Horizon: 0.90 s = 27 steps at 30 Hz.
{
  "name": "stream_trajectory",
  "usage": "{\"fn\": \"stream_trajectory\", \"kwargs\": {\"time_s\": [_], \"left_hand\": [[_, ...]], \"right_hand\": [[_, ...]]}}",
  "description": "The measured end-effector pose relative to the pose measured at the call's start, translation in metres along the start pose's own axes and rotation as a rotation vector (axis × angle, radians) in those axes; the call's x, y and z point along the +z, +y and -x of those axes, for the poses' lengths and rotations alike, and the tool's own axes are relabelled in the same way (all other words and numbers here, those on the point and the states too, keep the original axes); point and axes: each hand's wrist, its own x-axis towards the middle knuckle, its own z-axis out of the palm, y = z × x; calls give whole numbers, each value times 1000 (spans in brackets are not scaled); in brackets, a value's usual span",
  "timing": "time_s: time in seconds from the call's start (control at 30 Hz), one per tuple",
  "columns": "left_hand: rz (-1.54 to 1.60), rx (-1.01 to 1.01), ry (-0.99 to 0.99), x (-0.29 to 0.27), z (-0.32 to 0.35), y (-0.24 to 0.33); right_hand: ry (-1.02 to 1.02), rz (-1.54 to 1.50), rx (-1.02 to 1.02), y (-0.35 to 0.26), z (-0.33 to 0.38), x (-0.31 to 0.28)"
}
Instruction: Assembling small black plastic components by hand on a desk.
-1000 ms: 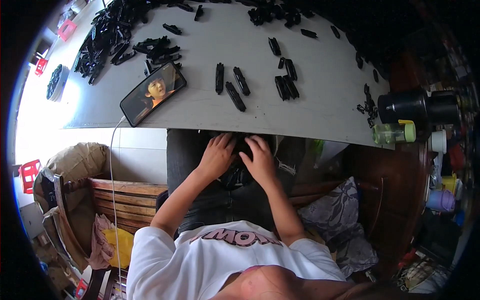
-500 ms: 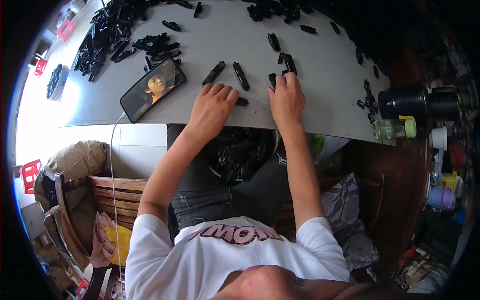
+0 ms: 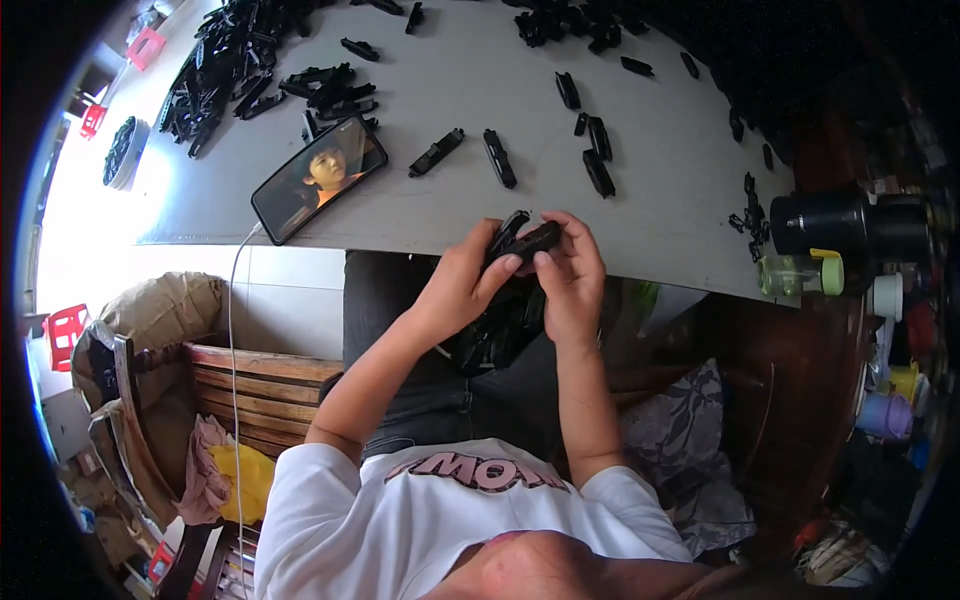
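Observation:
Close together over the table's near edge, both of my hands are closed on small long black plastic parts. My left hand [image 3: 452, 288] has one black part [image 3: 508, 230] between thumb and fingers. A second black part [image 3: 538, 240] lies across in front of it, pinched by my right hand [image 3: 575, 285], with my left thumb touching its end. Whether the two parts are joined cannot be seen. Beyond my hands, similar black parts [image 3: 499, 158] lie spaced out on the grey table [image 3: 420, 215]. More black parts [image 3: 490, 340] fill a container on my lap, partly hidden by my arms.
A phone [image 3: 320, 180] playing a video rests at the left, its white cable [image 3: 233, 340] hanging off the edge. Heaps of black parts [image 3: 225, 60] cover the far left. A green bottle [image 3: 800, 275] and a black flask [image 3: 820, 222] stand at the right.
Both hands have drawn back from the tabletop to the near edge and come together. They now hold two black parts. One part near my right hand lies uncovered on the table.

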Motion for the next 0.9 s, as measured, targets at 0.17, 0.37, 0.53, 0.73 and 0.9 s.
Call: {"fn": "stream_trajectory", "kwargs": {"time_s": [0.17, 0.37, 0.53, 0.73, 0.9], "left_hand": [[4, -12, -90, 1, 3, 4], [415, -155, -293, -2, 6, -1], [273, 219, -117, 11, 4, -18], [165, -132, -239, -2, 5, 9], [-804, 247, 193, -25, -29, -3]], "right_hand": [[92, 236, -55, 5, 11, -4], [48, 297, -212, 12, 11, -9], [-59, -271, 131, 14, 13, -3], [-59, -319, 109, 18, 10, -7], [209, 57, -114, -3, -27, -22]]}}
